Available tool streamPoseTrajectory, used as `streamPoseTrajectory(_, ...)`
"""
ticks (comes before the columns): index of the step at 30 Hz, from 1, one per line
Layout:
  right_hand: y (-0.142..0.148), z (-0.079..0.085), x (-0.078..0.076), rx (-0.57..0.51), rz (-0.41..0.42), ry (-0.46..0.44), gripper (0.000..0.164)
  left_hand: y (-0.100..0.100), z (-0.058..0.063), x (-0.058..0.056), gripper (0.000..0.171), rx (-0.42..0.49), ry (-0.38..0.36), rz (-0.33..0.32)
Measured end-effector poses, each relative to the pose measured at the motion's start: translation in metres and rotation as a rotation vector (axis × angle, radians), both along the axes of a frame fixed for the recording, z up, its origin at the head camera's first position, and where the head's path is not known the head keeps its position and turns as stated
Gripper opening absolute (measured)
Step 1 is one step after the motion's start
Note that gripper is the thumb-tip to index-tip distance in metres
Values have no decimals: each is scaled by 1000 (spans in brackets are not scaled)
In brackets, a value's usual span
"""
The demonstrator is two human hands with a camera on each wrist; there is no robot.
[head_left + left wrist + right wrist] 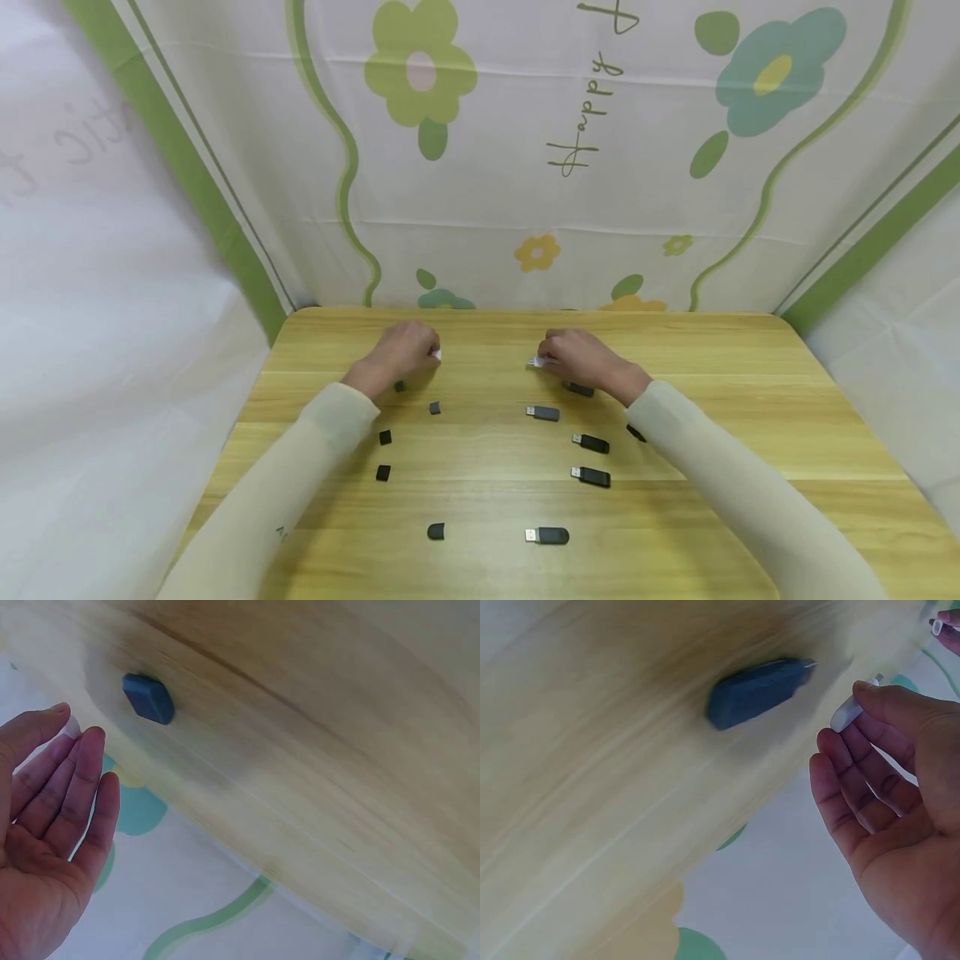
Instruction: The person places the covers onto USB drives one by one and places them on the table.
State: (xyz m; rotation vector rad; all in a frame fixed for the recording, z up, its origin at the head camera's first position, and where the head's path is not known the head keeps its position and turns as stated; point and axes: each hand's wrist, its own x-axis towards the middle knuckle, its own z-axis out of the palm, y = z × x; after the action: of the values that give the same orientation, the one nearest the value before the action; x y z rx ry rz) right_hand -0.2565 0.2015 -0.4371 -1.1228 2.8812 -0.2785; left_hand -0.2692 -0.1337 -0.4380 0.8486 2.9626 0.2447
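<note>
Near the table's far edge, my left hand [405,350] pinches a small white cap [72,727] between thumb and fingertips. Across a gap, my right hand [585,358] grips a white USB flash drive [846,714], its metal plug pointing left toward the cap. Cap and drive are apart. A dark cap [148,699] lies on the wood beside the left hand. Close to the right hand is a dark flash drive [759,691], partly covered by that hand in the head view. A grey cap [435,407] and a grey flash drive [543,412] lie nearer to me.
On the wooden table [480,500], black caps [383,472] lie at left and black flash drives [591,477] at right. Nearest me are a rounded cap [436,531] and rounded drive [547,536]. My right sleeve partly hides a black object [636,432]. Printed cloth [480,192] hangs behind.
</note>
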Motion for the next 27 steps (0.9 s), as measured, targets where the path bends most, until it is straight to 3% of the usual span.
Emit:
streamPoseTrajectory(10,-22,5,-6,23,46,35,8,12,5,2,25,29,-15,-15)
streamPoseTrajectory(27,-57,0,-13,23,115,40,8,38,5,-1,32,21,-25,-74)
